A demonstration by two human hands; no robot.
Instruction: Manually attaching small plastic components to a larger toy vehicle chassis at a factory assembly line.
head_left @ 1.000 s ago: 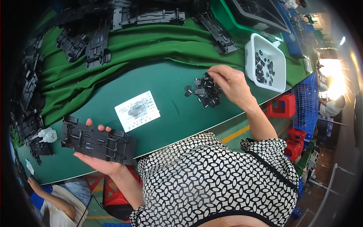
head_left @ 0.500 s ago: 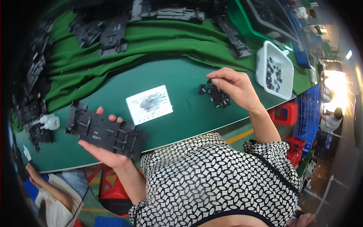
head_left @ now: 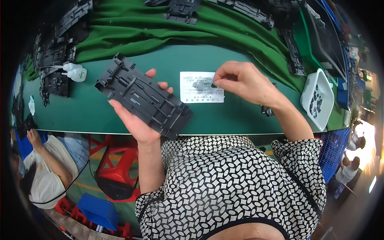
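Observation:
My left hand (head_left: 138,127) is closed around a long black plastic chassis (head_left: 138,96), tilted above the table, with its moulded ribs facing up. Between the thumb and fingertips of my right hand (head_left: 250,84) is a small black part (head_left: 215,84), too small to name further. That pinch hangs over the right side of a white printed card (head_left: 195,97), which lies on the green table (head_left: 236,122) and has a grey smudge in its middle. Small black pieces (head_left: 267,111) lie on the table, mostly hidden behind my right wrist.
To the right stands a white tub (head_left: 327,98) with small black parts in it. A bunched green cloth (head_left: 132,38) crosses the back, with more black chassis (head_left: 183,10) on it. White bottles (head_left: 75,73) stand at left, and a co-worker's hand (head_left: 35,138) is at the far left.
My right hand has moved left from the loose black pieces to the card, pinching a small part. The chassis in my left hand has come closer to the card. The view has shifted.

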